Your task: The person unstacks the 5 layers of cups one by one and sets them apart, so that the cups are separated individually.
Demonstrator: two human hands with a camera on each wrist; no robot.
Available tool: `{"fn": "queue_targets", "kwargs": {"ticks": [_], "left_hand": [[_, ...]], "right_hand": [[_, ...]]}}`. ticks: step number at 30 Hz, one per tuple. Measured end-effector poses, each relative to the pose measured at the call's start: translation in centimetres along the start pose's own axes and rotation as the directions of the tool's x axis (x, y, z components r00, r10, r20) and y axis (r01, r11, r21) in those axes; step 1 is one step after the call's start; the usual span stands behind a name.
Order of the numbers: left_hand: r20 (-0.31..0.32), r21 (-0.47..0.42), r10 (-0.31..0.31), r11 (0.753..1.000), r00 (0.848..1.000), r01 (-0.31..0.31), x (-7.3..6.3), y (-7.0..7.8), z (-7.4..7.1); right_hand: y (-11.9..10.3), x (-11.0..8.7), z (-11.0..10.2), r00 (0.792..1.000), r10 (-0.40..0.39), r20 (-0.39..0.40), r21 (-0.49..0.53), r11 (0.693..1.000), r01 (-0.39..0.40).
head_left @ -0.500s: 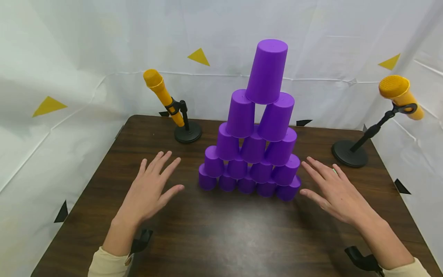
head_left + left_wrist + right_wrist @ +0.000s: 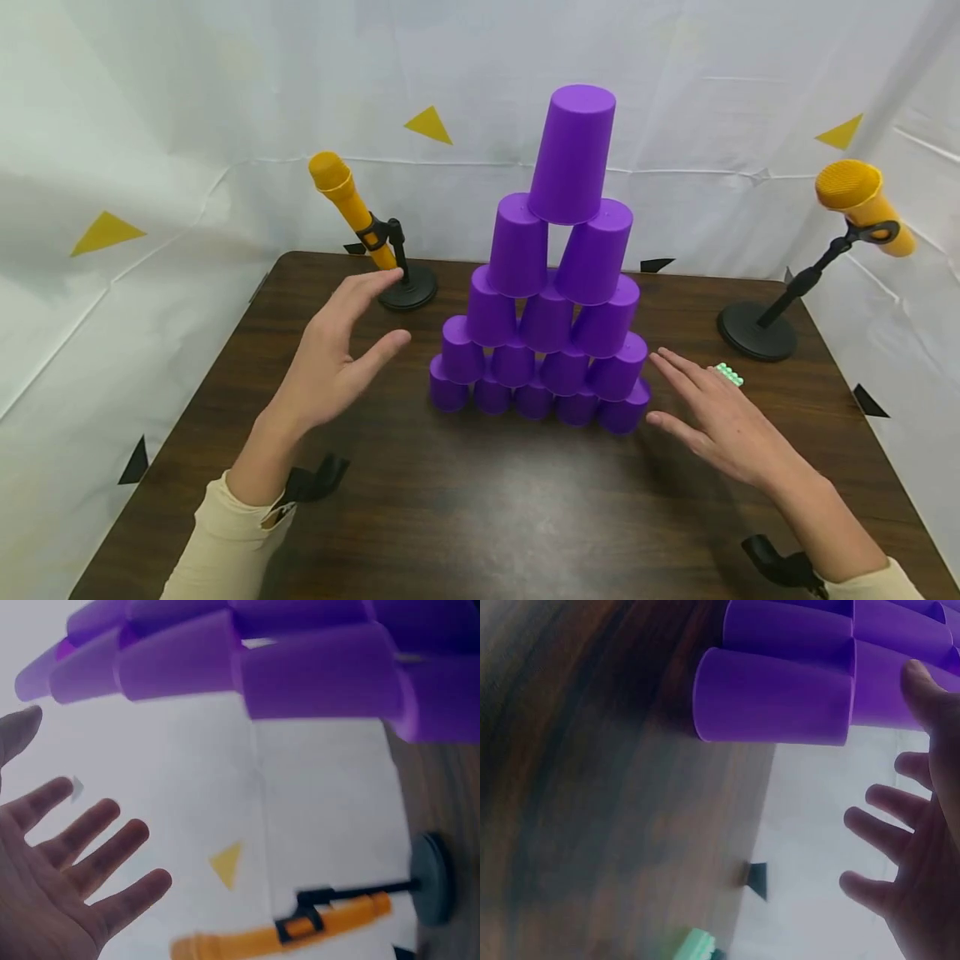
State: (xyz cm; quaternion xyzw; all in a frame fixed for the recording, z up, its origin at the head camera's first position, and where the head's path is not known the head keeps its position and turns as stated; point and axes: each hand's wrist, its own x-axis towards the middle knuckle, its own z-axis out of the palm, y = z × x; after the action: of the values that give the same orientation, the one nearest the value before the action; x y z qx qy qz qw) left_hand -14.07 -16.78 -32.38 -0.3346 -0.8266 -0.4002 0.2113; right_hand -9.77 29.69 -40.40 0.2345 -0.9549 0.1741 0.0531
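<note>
tapering smooth cups (image 2: pixel 547 323), spread fingers (image 2: pixel 877 833) beside, wood-grained table (image 2: pixel 517 508)

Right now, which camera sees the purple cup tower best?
The head view, because it shows all five rows of the purple cup tower, upright, with nothing in front. The left wrist view shows only part of it, sideways and cut off at the edge. The right wrist view shows just some cups, also sideways, with a thumb covering a bit.

No readable text, labels or numbers.
</note>
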Motion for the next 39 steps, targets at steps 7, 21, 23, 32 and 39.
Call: {"fn": "queue_targets", "kwargs": {"ticks": [7, 21, 23, 32, 39], "left_hand": [[-0.065, -0.233, -0.008, 0.973, 0.998, -0.007, 4.6, 2.5, -0.4], [0.043, -0.293, -0.048, 0.954, 0.998, 0.058, 13.7, 9.7, 0.3], [0.065, -0.288, -0.052, 0.955, 0.997, 0.068, 14.5, 10.2, 0.7], [0.116, -0.325, -0.042, 0.942, 0.992, 0.078, 16.3, 10.0, 2.4], [0.091, -0.311, -0.038, 0.948, 0.995, 0.064, 16.9, 8.1, 3.9]], "right_hand": [[0.5, -0.5, 1.9, 0.995, 0.093, 0.025, 0.187, 0.978, -0.097], [0.8, -0.3, 7.3, 0.974, 0.217, -0.071, 0.435, 0.885, -0.166], [0.7, -0.1, 7.8, 0.968, 0.236, -0.083, 0.451, 0.875, -0.174], [0.4, 0.3, 8.9, 0.954, 0.277, -0.117, 0.462, 0.865, -0.195], [0.3, 0.3, 9.1, 0.950, 0.291, -0.112, 0.452, 0.867, -0.212]]}}
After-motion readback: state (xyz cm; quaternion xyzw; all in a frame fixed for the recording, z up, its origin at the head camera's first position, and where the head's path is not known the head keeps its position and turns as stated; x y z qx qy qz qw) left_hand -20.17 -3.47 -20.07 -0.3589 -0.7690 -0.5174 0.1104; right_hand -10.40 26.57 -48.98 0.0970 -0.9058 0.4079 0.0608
